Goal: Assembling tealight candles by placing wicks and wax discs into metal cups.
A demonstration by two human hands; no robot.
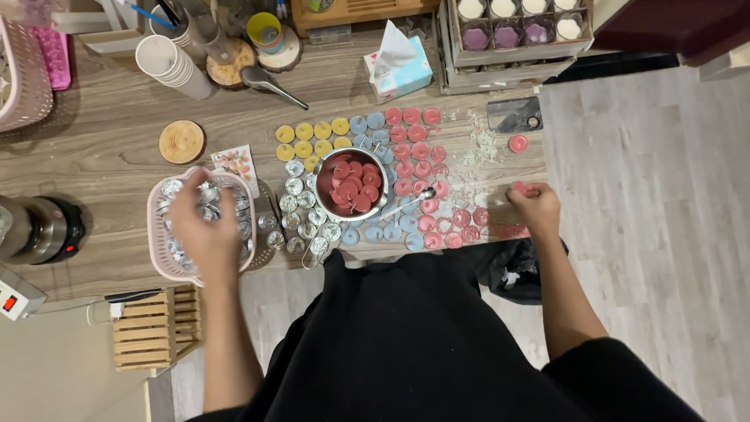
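My left hand [205,228] reaches into a pink basket [160,258] full of small empty metal cups, fingers curled among them; whether it grips one is unclear. My right hand [534,207] is at the table's right edge, pinching a small pink wax disc [519,187]. Between the hands a metal pot [351,183] holds red wax discs, with a spoon [406,205] leaning on it. Around the pot lie rows of yellow [312,139], blue [367,123] and pink wax discs [414,148], plus several empty metal cups [301,207].
A tissue box [398,69], stacked paper cups [168,66], a round wooden coaster [181,141], a metal scraper [516,115] and a tray of filled candle jars [516,27] stand at the back. Wax shavings [480,148] litter the right side. A black appliance [39,229] stands left.
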